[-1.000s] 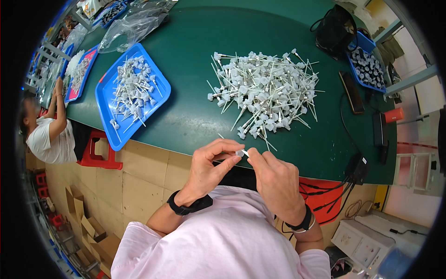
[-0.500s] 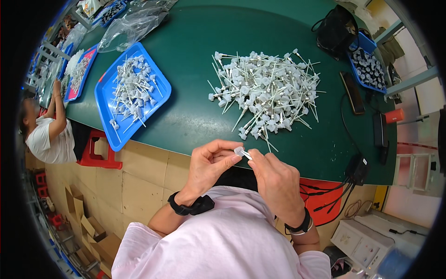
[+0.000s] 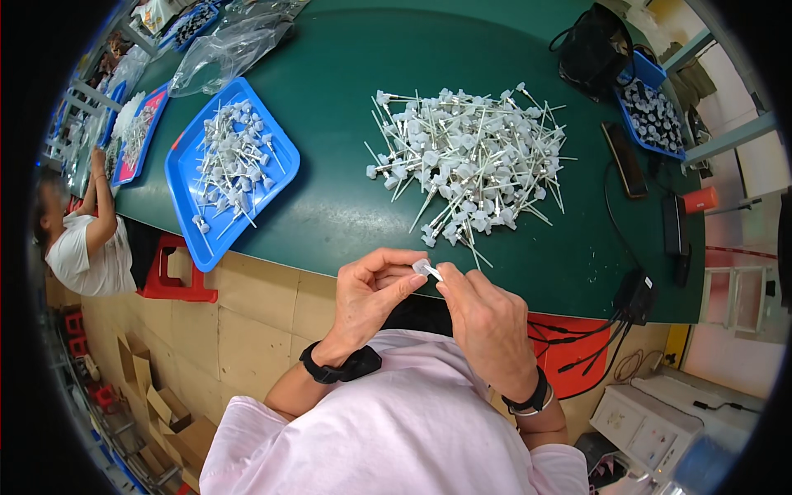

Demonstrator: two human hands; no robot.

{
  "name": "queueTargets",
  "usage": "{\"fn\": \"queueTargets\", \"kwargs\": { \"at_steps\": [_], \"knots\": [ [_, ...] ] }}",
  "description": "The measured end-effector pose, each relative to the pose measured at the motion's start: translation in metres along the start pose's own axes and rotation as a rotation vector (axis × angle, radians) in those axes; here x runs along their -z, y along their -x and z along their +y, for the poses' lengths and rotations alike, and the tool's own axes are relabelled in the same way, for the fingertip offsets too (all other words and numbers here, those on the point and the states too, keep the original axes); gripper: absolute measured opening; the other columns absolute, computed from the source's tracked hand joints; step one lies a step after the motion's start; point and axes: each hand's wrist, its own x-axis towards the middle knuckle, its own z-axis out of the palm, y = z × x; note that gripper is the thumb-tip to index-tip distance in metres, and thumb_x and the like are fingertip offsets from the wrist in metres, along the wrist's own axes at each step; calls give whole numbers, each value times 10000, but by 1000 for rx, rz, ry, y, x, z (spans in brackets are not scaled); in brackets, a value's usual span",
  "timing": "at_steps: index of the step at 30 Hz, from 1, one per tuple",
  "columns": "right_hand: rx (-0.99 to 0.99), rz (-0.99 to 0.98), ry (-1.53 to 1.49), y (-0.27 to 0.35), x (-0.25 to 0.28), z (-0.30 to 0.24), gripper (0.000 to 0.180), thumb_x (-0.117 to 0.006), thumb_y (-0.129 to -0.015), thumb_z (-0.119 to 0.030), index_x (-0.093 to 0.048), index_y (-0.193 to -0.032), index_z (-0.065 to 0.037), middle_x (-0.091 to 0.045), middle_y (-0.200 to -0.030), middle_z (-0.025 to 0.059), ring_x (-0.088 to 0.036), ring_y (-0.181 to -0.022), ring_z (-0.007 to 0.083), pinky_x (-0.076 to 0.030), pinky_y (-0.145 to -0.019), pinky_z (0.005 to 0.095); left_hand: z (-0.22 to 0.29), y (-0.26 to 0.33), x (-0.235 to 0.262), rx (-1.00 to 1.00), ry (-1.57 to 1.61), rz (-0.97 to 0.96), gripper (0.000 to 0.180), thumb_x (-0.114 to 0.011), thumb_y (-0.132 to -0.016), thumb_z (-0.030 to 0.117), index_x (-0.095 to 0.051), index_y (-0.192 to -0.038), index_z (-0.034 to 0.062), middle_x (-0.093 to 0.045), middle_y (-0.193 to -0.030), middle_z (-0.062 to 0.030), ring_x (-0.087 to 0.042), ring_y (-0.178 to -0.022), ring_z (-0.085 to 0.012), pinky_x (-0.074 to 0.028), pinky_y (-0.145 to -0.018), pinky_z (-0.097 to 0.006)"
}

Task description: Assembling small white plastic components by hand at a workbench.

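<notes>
Turned into fuller view since the frame a second ago, the white capped plastic part (image 3: 424, 268) shows more of its cap between the fingertips, and the thin stem tip that poked out past the left hand (image 3: 365, 294) is out of sight; this suggests the part is being worked in the fingers rather than put aside. It sits just off the near edge of the green bench (image 3: 346, 49), in front of the pile of stemmed parts (image 3: 470, 165) and well apart from the blue tray (image 3: 202, 252). Its long axis slants from upper left to lower right, cap toward the left hand, whose thumb and forefinger pinch it. The right hand (image 3: 488, 320) grips the stem end in its fingertips, hiding how far it extends
</notes>
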Motion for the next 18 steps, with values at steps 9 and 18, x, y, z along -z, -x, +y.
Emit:
{"fn": "queueTargets", "kwargs": {
  "at_steps": [9, 18],
  "knots": [
    [21, 30, -12, 1, -4, 2, 188, -634, -943, -126, -604, -1115, -56, -551, -740, 67, -631, -600, 209, -497, -493, 349, -2, -2, 4, 33, 45, -15, 278, -712, -884, -36, -669, -1156, -69, -730, -1049, -138, -709, -929, -162, -571, -875, -282],
    [60, 37, 76, 4, -8, 5, 239, -647, -914, -120, -608, -1141, -55, -538, -744, 50, -625, -613, 177, -499, -489, 337, -1, -3, 5, 1, 41, -73, 250, -700, -907, -6, -688, -1155, -40, -716, -1074, -106, -686, -963, -145, -560, -888, -276]
  ]
}}
